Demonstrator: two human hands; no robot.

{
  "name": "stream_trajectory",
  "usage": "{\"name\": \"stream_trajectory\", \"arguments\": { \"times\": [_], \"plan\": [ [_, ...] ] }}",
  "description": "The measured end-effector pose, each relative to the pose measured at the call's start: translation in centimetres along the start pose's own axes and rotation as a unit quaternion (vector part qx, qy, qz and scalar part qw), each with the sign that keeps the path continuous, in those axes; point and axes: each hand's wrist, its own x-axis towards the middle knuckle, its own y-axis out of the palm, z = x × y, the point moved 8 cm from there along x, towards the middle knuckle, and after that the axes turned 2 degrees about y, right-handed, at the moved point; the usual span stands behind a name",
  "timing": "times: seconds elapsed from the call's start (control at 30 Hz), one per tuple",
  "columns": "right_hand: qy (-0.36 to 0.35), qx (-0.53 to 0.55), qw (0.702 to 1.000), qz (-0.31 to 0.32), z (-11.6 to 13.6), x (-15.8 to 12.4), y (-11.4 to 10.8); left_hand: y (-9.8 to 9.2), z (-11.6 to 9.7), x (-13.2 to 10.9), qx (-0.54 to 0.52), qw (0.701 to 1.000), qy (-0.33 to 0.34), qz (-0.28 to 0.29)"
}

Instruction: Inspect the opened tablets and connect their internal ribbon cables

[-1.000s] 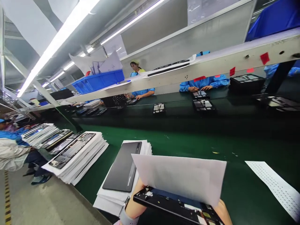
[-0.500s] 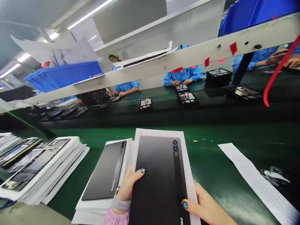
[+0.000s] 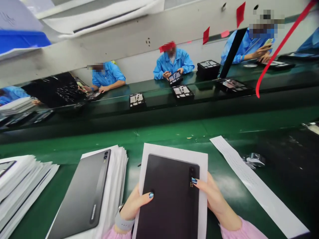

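We had our left hand and right hand on either side of a black tablet, fingers together and clamped on its back, as it lay on a white sheet on the green conveyor belt, beside another tablet.

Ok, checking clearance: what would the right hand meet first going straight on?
Probably the matte black tablet it already holds: the thumb of the right hand lies on that tablet's back.
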Motion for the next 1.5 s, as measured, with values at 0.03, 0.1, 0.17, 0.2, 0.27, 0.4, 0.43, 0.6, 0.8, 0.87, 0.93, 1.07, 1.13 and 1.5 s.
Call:
{"name": "stream_trajectory", "arguments": {
  "times": [0.03, 0.1, 0.17, 0.2, 0.27, 0.4, 0.43, 0.6, 0.8, 0.87, 0.93, 1.07, 1.13, 1.5],
  "plan": [
    [0.006, -0.003, 1.0, -0.006, -0.1, 0.0, -0.1, 0.0, 0.1, 0.0, -0.001, 1.0, -0.002, 0.006],
    [0.009, -0.011, 1.0, -0.008, -0.1, 0.0, -0.1, 0.0, 0.3, 0.0, -0.009, 1.0, -0.013, 0.006],
    [0.005, -0.019, 1.0, -0.009, 0.1, 0.0, -0.1, -0.1, 0.5, 0.0, -0.016, 1.0, -0.024, 0.0],
    [0.003, -0.02, 1.0, -0.009, 0.1, 0.0, -0.1, -0.1, 0.5, 0.0, -0.017, 1.0, -0.026, 0.001],
    [0.002, -0.011, 1.0, -0.008, -0.1, 0.0, -0.1, 0.1, 0.6, 0.1, -0.016, 0.999, -0.029, 0.006],
    [-0.001, 0.002, 1.0, -0.021, -0.3, 0.5, -0.3, 0.7, 0.3, 0.1, -0.001, 1.0, -0.027, 0.014],
    [0.0, -0.005, 1.0, -0.026, -0.2, 0.7, -0.3, 0.9, 0.3, 0.1, 0.005, 1.0, -0.026, 0.015],
    [0.007, -0.038, 0.998, -0.048, 0.7, 1.4, 0.5, 1.1, 0.5, 0.2, 0.034, 0.999, -0.03, 0.022],
    [-0.011, -0.014, 0.994, -0.106, 0.8, 1.2, -0.6, 0.5, 1.0, 0.1, 0.029, 0.999, -0.033, 0.003],
    [-0.012, -0.011, 0.995, -0.101, 0.6, 1.2, -0.7, 0.4, 1.2, 0.0, 0.018, 0.999, -0.041, 0.001],
    [-0.01, -0.003, 0.997, -0.082, 0.4, 1.2, -0.6, 0.3, 1.3, -0.1, 0.008, 0.998, -0.054, -0.006],
    [-0.017, 0.022, 0.999, -0.037, 0.1, 1.3, -0.1, 0.0, 1.4, -0.2, -0.002, 0.998, -0.061, -0.022],
    [-0.021, 0.033, 0.999, -0.022, 0.0, 1.3, 0.0, 0.1, 1.4, -0.2, -0.003, 0.998, -0.06, -0.019],
    [-0.006, 0.013, 0.998, -0.056, 0.1, 1.3, -0.7, 0.4, 1.3, -0.1, 0.011, 0.998, -0.053, 0.01]
  ]
}}
